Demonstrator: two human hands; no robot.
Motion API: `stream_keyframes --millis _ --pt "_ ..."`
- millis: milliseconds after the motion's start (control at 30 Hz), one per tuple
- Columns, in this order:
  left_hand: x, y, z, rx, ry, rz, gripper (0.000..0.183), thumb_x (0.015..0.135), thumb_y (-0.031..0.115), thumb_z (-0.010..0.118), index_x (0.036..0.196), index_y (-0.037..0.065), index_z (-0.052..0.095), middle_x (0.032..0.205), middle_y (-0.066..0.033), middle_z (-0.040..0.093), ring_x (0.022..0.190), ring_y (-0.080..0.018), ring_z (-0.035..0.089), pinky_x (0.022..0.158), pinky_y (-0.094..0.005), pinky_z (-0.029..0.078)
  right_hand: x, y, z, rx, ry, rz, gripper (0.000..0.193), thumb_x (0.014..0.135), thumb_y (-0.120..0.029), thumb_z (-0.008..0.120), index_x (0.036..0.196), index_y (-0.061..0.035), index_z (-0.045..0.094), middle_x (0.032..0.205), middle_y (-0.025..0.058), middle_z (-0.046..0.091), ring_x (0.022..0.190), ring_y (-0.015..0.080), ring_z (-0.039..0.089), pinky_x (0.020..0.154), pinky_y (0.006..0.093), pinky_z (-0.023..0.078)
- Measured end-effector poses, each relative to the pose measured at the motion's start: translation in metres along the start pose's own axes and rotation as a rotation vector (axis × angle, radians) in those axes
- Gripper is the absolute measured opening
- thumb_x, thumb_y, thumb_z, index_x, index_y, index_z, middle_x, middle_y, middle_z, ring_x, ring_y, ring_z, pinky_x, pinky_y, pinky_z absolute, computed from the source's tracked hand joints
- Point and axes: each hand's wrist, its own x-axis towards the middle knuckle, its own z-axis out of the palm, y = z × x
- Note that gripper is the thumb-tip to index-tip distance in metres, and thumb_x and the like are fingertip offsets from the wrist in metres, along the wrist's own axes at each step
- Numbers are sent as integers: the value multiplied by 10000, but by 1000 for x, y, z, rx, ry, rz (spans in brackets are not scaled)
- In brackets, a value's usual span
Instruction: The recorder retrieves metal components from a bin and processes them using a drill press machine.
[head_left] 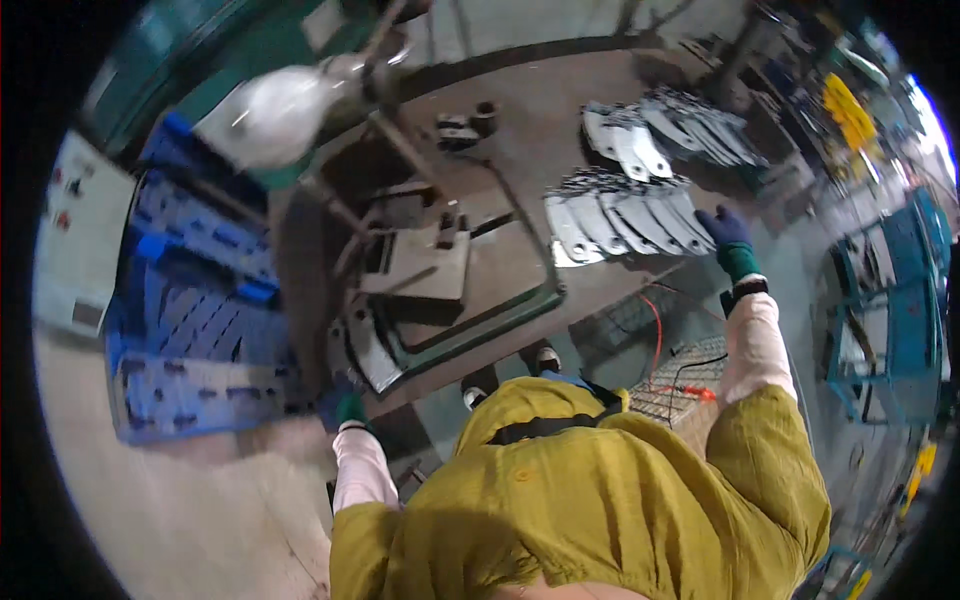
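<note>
My right hand (728,240), in a dark blue and green glove, reaches the right end of a row of curved silver metal plates (630,222). Its fingers look spread at the edge of the last plate; whether they touch it I cannot tell. My left hand (345,402), gloved alike, is low at the table's near left corner. Beside it lie a couple of similar curved plates (370,345). The left fingers are dark and blurred. Between the hands stands a machine with a grey block-shaped fixture (425,265) on the table (540,130).
More plates (690,130) are stacked at the far right. A blue pallet (205,390) and a control box (80,235) stand at the left. Below the table's right side is a wire basket (685,375) with a red hose. A blue rack (890,300) stands at the right.
</note>
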Motion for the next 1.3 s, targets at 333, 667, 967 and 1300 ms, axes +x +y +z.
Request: stream_keyframes --millis 333,667,967,1300 --pt "28 -14 25 -267 -11 -315 251 913 263 520 974 74 673 1045 -192 679 1018 -369 646 818 -467 520 -35 37 16 -551 -58 -78 950 591 -373 827 1387 -132 367 1307 173 492 1198 372 520 963 492 463" --pt "24 -20 21 -416 315 -316 467 954 502 467 1075 109 687 977 -173 696 840 -377 669 769 -472 514 2 93 44 -623 1 -298 462 945 -157 455 1397 -123 365 1049 177 655 955 362 650 809 486 523" --pt "26 -7 20 -713 566 -220 416 924 336 594 1199 27 632 1146 -180 664 1034 -315 639 911 -394 498 -9 0 -21 -610 18 -414 307 935 -262 503 1207 -128 551 826 138 690 774 358 665 628 486 508" --pt "-2 189 -179 -1384 154 412 465 831 204 748 1235 24 605 1118 -117 666 1047 -243 630 902 -361 499 -105 -196 -60 468 -665 -441 267 933 -241 590 1084 -57 711 896 77 724 727 157 686 683 308 550"
